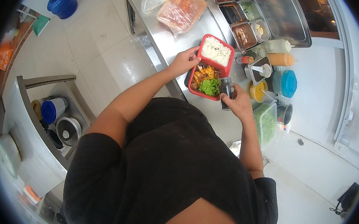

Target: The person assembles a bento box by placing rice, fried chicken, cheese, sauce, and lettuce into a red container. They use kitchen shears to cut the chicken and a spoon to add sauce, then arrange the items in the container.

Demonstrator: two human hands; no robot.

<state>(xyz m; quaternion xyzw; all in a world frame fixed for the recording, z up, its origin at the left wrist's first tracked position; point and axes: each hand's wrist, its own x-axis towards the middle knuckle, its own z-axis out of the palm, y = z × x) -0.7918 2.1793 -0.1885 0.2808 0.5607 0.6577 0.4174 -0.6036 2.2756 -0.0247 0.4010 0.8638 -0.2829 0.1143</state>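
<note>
A red two-part lunch box (228, 71) rests on the steel counter (155, 52). White rice (215, 51) flecked with dark bits fills its far compartment; the near one holds sauced meat (203, 76) and green lettuce (209, 86). My left hand (186, 61) grips the box's left edge near the divider, thumb on the rim. In my right hand (239, 103) is a small clear shaker jar (225, 84) with dark contents, held against the box's near right corner, beside the lettuce. The fingers behind the jar are partly hidden.
Plastic-wrapped food (181, 10) lies farther back on the counter. Sauce bottles (281, 59), a yellow tub (259, 91) and a clear bin of greens (266, 123) line the right side. Metal topping pans (244, 36) stand at the far right. A steel shelf unit (45, 136) is at my left.
</note>
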